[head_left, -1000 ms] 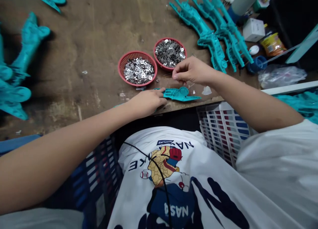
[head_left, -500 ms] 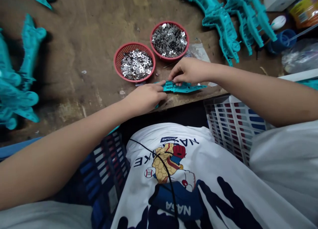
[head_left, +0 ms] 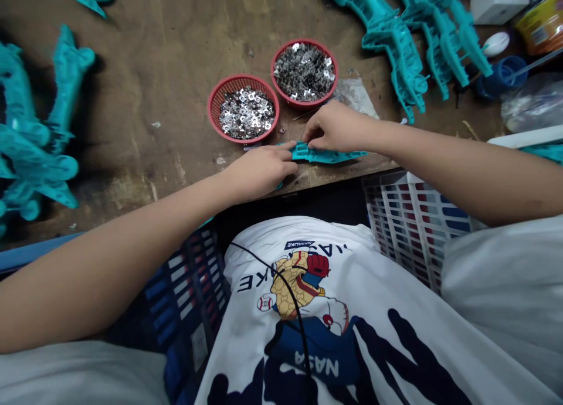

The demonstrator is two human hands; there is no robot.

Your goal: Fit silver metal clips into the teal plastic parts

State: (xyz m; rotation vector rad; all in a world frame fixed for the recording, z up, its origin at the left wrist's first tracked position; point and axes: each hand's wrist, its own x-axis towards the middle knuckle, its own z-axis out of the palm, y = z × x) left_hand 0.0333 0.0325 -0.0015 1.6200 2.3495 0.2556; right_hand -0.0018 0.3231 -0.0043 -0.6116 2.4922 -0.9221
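Upper-centre red baskets (head_left: 214, 106) are holding metal pieces (head_left: 247, 114). Left hand (head_left: 263, 169) is gripping teal part (head_left: 324, 156); grip of right hand (head_left: 338, 125) is unclear.

Wooden table (head_left: 167, 53): turquoise part (head_left: 328, 156) laid along near edge; red baskets (head_left: 215, 100) set just beyond; turquoise pieces (head_left: 67, 80) grouped either side.

The tabletop (head_left: 176, 53) is brown wood, scuffed and mostly matt, with rough, pale worn patches near its front edge. The turquoise piece (head_left: 329, 157) there is moulded plastic with a soft sheen. The left basket (head_left: 215, 109) and right basket (head_left: 303, 105) are red plastic; the metal parts (head_left: 246, 116) inside glint brightly. The shirt (head_left: 387, 282) is white printed cloth, softly creased. The clear bag (head_left: 534, 103), blurred, looks like glossy, crinkled film.
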